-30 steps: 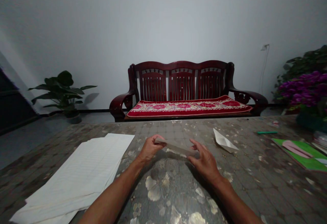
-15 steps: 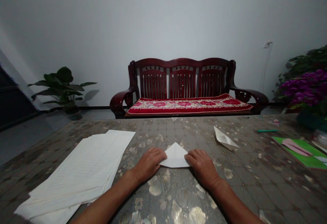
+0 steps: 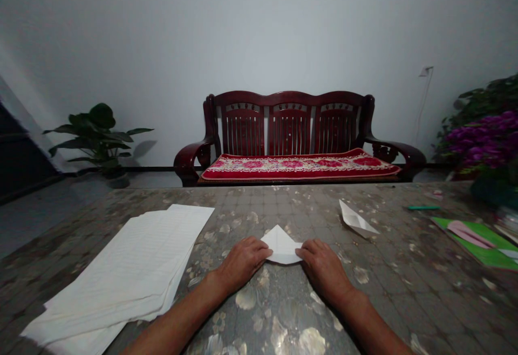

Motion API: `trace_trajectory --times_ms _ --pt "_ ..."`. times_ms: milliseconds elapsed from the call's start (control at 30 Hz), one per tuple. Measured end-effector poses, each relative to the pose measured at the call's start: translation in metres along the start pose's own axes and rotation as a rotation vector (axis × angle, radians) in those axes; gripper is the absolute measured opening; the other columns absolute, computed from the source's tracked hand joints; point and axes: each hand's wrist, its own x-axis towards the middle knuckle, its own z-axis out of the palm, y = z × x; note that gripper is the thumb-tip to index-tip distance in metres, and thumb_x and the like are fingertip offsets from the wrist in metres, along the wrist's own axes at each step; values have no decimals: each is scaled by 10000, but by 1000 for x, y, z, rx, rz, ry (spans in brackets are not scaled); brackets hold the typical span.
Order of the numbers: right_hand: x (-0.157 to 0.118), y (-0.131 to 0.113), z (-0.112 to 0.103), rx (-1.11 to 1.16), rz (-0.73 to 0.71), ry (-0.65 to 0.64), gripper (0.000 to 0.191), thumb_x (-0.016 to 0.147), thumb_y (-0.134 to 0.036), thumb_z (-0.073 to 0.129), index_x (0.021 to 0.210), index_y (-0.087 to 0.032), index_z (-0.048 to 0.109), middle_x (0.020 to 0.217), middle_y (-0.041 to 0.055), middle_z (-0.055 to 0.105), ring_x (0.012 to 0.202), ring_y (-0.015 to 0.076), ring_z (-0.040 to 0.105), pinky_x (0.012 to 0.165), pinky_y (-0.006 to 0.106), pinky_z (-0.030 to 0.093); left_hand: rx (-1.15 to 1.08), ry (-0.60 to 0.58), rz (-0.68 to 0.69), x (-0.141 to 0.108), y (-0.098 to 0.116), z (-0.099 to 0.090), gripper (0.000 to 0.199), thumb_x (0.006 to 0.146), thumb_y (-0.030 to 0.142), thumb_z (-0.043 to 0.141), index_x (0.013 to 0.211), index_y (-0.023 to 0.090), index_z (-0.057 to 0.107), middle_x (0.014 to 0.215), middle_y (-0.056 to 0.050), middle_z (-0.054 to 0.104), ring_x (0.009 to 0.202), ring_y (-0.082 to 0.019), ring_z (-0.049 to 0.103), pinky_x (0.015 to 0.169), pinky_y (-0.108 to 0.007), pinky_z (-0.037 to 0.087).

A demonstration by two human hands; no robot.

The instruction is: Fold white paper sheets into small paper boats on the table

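Observation:
A folded white paper (image 3: 281, 246) with a pointed top lies between my hands, its lower edge bent up into a band. My left hand (image 3: 246, 258) pinches its left end, thumb on top. The right end is gripped by the thumb and fingers of my right hand (image 3: 321, 263). Beyond my right hand, a folded paper boat (image 3: 356, 220) rests on the patterned table (image 3: 279, 301).
A stack of white sheets (image 3: 121, 268) covers the table's left side. To the right lie a green pen (image 3: 423, 207), a green booklet (image 3: 481, 247) and purple flowers (image 3: 481, 139). Past the table stands a wooden bench (image 3: 289, 128).
My left hand has shifted slightly right, over the paper's end. The paper's lower edge now shows a raised band, and its right end looks squarer.

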Motion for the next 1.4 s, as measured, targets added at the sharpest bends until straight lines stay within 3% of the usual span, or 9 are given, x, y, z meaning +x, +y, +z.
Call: trace_trajectory --times_ms 133,267,433,967,1400 --pt "2 5 -2 147 120 -26 176 963 -224 557 938 -233 731 909 48 644 905 214 565 775 297 395 -170 8 -127 2 -8 -4 169 963 226 558 996 227 723 972 -36 726 934 -197 636 843 -286 463" --pt "6 9 -3 276 212 -44 167 949 -243 568 874 -217 714 907 37 646 928 202 568 813 283 394 -333 -3 -321 4 -15 -8 257 958 307 539 817 195 723 879 -27 700 869 -180 638 797 -255 447" --pt "11 12 -3 293 304 -68 191 924 -273 561 778 -202 661 873 38 638 903 199 565 779 274 380 -359 -17 -479 7 -19 -9 321 900 362 533 670 173 651 782 -14 641 771 -174 604 703 -246 408" --pt "13 14 -3 369 387 -61 248 895 -376 544 721 -213 618 810 9 621 840 193 576 714 271 361 -422 -20 -553 6 -18 -15 224 809 334 597 699 172 705 821 -27 688 808 -186 633 715 -241 430" --pt "13 15 0 293 390 -58 195 875 -335 576 731 -208 614 829 25 617 837 197 558 728 278 349 -452 -8 -604 0 -25 -15 203 794 337 627 770 173 744 893 -37 725 842 -199 656 764 -251 459"
